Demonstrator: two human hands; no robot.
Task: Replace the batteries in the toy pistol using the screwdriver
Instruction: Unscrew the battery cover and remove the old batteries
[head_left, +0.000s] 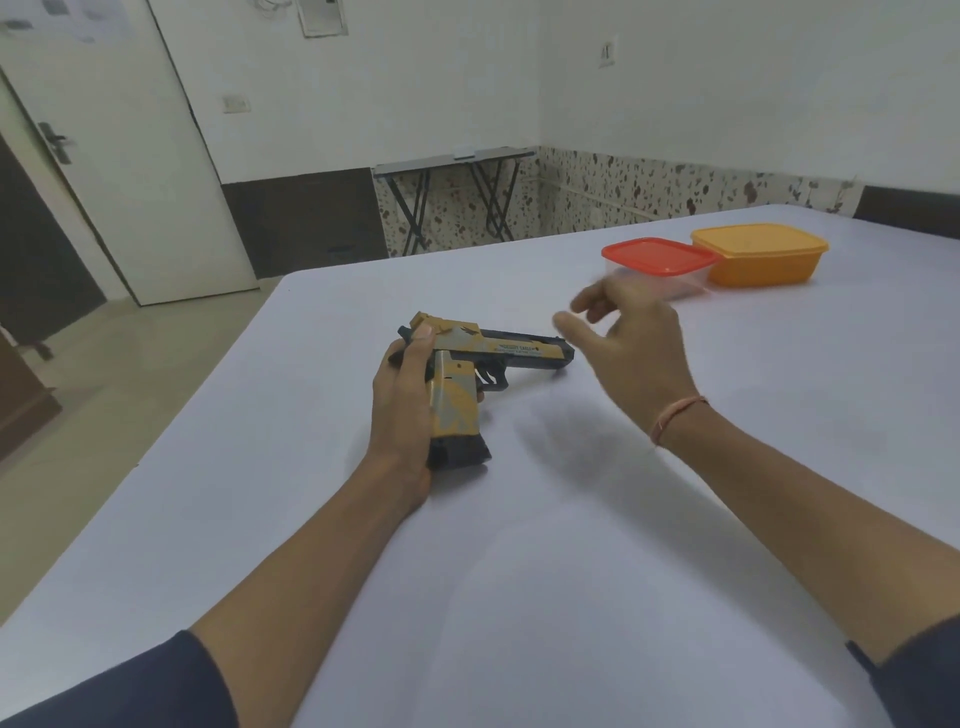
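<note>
Fingers, left: the fingers (415, 353) of the left hand (402, 415) curl round the grip of the toy pistol (498, 351), closing on it from its 9 o'clock side.
Fingers, right: the right hand (639, 353) hovers with its fingers (571, 325) loosely spread and holding nothing. It is blurred, so finer detail cannot be told.
Head view, pistol: it sits near the middle of the surface (519, 571), with the muzzle toward 3 o'clock and the grip base toward 6 o'clock. Whether it rests flat or is slightly lifted, I cannot tell.
Head view, right hand's place: just past the muzzle at 3 o'clock, above the surface and apart from the pistol.
Head view, containers: the red-lidded box (660, 255) stands at 1 o'clock from the pistol, well apart from it. The orange box (758, 254) is just beside the red-lidded box, on its 3 o'clock side.
Screwdriver: not in view.
Step in hand: probably steadying the pistol before opening it, so the task looks barely begun.
Doing it well: keep the left grip firm and low. Turn the pistol until the battery cover faces up, and clear the left fingers from it. Fetch the screwdriver with the free right hand, possibly from a box, and seat its tip squarely before turning.
Risk: a loose hold lets the pistol twist under the tool.
</note>
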